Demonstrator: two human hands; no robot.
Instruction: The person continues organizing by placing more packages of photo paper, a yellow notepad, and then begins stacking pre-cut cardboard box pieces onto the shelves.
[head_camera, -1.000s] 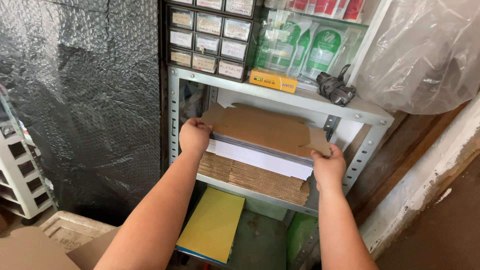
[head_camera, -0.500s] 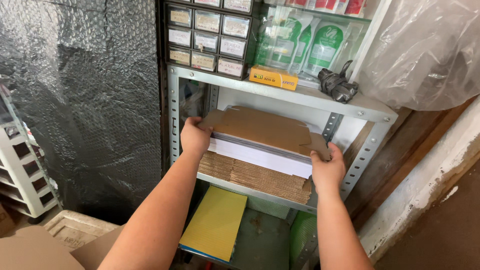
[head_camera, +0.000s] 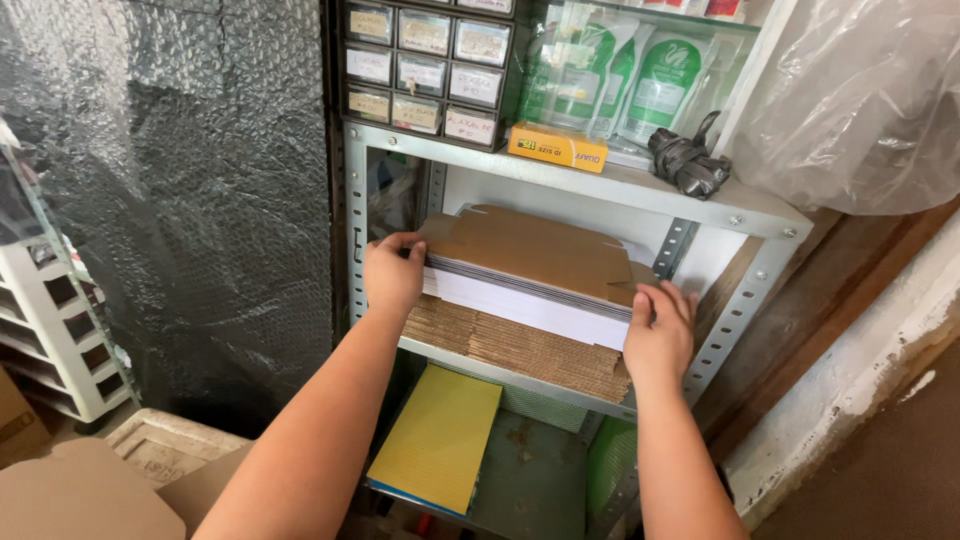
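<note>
Gripping a stack of flat cardboard boxes (head_camera: 535, 265) on the metal shelf (head_camera: 520, 375), our left hand (head_camera: 393, 275) and right hand (head_camera: 660, 330) each keep a closed grip on one end.

Brown-topped white flat-box stack (head_camera: 530, 275); yellow pad (head_camera: 437, 437); grey shelf (head_camera: 600, 185).

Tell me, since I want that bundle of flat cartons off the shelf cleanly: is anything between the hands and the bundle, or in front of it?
Nothing visible. The left hand and right hand already grip the ends of the stack of flat cartons, which lies on a corrugated cardboard pile. The shelf front is open; the upper shelf sits close above.
</note>
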